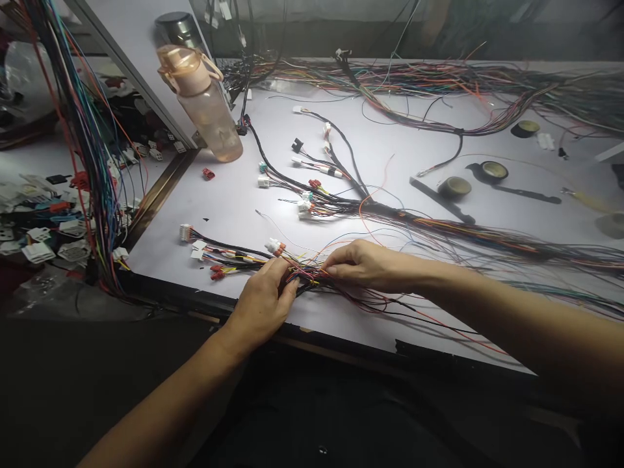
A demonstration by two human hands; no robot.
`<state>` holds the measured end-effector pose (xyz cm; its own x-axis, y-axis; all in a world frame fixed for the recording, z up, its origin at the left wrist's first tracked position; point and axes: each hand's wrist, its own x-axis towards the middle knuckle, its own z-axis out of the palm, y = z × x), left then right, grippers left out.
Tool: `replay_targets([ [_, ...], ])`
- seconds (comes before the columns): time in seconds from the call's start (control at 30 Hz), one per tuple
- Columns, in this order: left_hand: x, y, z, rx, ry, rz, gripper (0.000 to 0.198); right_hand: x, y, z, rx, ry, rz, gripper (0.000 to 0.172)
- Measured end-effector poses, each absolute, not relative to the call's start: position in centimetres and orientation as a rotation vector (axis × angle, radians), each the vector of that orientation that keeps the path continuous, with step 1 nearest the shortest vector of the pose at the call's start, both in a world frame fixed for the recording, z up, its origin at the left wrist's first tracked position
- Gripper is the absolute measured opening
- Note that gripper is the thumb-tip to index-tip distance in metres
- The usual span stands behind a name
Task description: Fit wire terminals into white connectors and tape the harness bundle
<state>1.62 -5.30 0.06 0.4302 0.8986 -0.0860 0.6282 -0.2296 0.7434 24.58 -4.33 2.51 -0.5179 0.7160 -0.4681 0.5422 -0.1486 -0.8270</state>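
A long wire harness of many coloured wires lies across the white table, its branches ending in white, red and teal connectors. Near the front edge my left hand is closed around a thin bunch of wires from this harness. My right hand pinches the same bunch just to the right, fingertips almost touching the left hand's. To the left of both hands, a short branch with a white connector and red terminals fans out.
A tinted water bottle leans at the back left. Rolls of tape lie right of centre. More wire bundles run along the far edge. Hanging wires and connector bins stand at the left.
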Motion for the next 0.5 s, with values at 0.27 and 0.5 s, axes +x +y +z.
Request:
replay_targets([
  [0.27,2.0,-3.9,0.6,1.869,1.231,0.396,0.022,25.0,-4.2,1.6,-1.343,-1.833,1.744,0.036],
  [0.5,2.0,-3.6,0.7,1.799,1.173,0.4,0.023,24.9,-3.8,1.6,-1.353,-2.034,1.7,0.033],
])
